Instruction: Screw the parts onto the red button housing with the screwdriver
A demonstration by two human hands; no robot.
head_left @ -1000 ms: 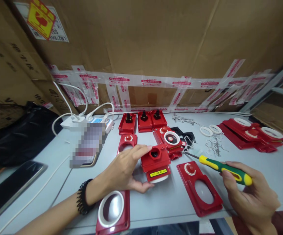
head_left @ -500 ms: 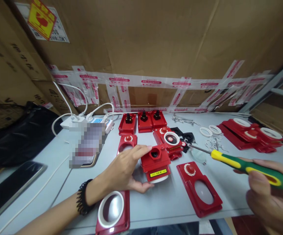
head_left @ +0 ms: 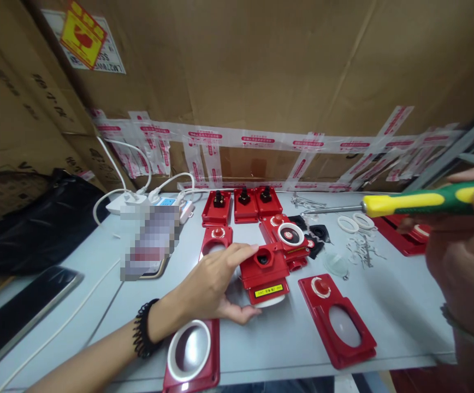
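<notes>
If it slips, the screwdriver (head_left: 417, 204) my right hand (head_left: 462, 259) grips, tip unclear, could scratch the red housing (head_left: 264, 273) my left hand (head_left: 216, 284) grasps behind the table's (head_left: 261, 357) front edge.

The screwdriver (head_left: 421, 202) is green-and-yellow, the housing (head_left: 261, 275) red.

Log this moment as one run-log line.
left hand: holding yellow-labelled red housing | right hand: gripping green-and-yellow screwdriver, tip clear of housing | table: red cover lying between hands
</notes>
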